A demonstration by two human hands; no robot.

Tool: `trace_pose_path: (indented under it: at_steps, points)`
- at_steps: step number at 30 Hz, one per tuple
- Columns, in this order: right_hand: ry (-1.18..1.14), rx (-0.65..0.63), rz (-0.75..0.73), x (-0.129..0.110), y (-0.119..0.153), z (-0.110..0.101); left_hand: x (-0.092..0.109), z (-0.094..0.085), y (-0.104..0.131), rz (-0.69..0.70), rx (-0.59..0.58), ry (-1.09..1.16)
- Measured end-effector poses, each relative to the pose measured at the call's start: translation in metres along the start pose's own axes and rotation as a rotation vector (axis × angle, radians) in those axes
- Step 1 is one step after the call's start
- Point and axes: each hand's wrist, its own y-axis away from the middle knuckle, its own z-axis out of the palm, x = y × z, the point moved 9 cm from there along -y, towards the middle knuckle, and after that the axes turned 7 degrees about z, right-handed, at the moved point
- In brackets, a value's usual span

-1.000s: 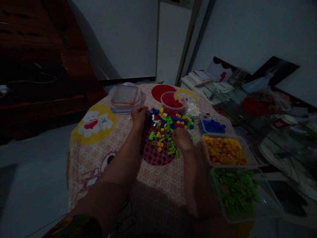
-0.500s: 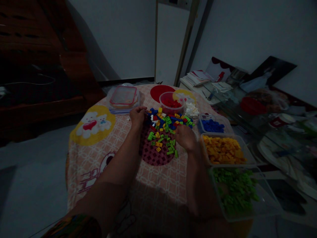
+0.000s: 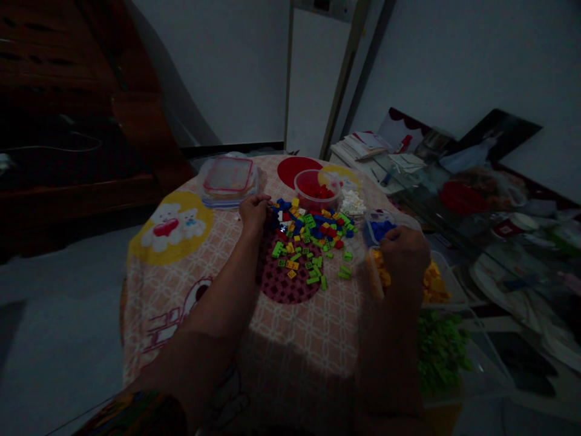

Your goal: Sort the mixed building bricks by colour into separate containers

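Back left: dark wooden bench (image 3: 140, 121), partly in view. Centre: round table (image 3: 308, 315), covered with pink patterned cloth. Along right edge of table, nearest to farthest: three clear plastic bins. Nearest: large green-brick bin (image 3: 492, 363), holding loose green bricks (image 3: 442, 351), left part hidden behind right forearm. Next: yellow-brick bin (image 3: 456, 290), holding yellow bricks (image 3: 436, 287), largely covered by right hand and wrist. Mid-table: mixed pile (image 3: 308, 221) of blue, red, yellow, green and white toy bricks, spread flat, near part over dark-red round patch (image 3: 290, 293). Far left of table: stack of clear containers (image 3: 229, 175), uppermost with red rim. Beyond yellow-brick bin: smaller blue-brick bin (image 3: 368, 232), holding blue bricks (image 3: 380, 229). Behind pile: round clear tub (image 3: 318, 206), containing red bricks (image 3: 315, 189). Right hand (image 3: 403, 251): over yellow-brick bin, fingertips at near edge of blue-brick bin, fingers curled together; impossible to tell whether around a brick. Left hand (image 3: 254, 212): at left edge of mixed pile, fingers bent toward bricks; grip and contact too dark to tell. Right of tub: heap of white bricks (image 3: 353, 203), directly on cloth. Right of pile: a few loose green bricks (image 3: 345, 272), apart on cloth. Near end of pile: single yellow brick (image 3: 292, 274).
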Motion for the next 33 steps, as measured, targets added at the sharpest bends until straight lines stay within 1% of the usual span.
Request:
trace_pose_path:
  at_steps: [2,6,8,12,14,17,20,22,25,28,33]
  points:
    - [-0.065,-0.003,-0.042,-0.009,0.002,0.001,-0.001,0.0,0.0,-0.003,0.004,0.005]
    - [-0.202,-0.075,-0.182,-0.041,0.014,0.01,-0.001,-0.001,0.001,-0.013,0.01,0.011]
    - [-0.23,-0.15,-0.224,-0.058,0.02,0.017,-0.001,0.0,0.001,-0.013,0.008,0.007]
    - [-0.275,-0.359,-0.289,-0.094,0.033,0.035,-0.001,-0.001,0.002,-0.013,0.008,0.002]
    - [-0.324,-0.443,-0.348,-0.117,0.045,0.043,0.0,-0.001,0.002,-0.008,0.005,0.006]
    - [-0.406,-0.469,-0.46,-0.15,0.065,0.052,0.001,-0.001,0.002,0.004,-0.003,0.012]
    - [-0.417,-0.526,-0.563,-0.173,0.089,0.066,0.002,-0.001,0.002,0.004,-0.004,0.024]
    - [-0.39,-0.583,-0.625,-0.181,0.102,0.075,0.002,-0.001,0.002,0.004,-0.001,0.026]
    - [-0.32,-0.628,-0.674,-0.185,0.113,0.081,0.002,-0.001,0.002,0.002,0.001,0.004]
    - [-0.283,-0.629,-0.676,-0.185,0.114,0.082,0.002,-0.001,0.002,-0.008,-0.003,-0.012]
    - [-0.297,-0.624,-0.685,-0.185,0.111,0.081,0.002,-0.001,0.003,-0.006,-0.01,-0.011]
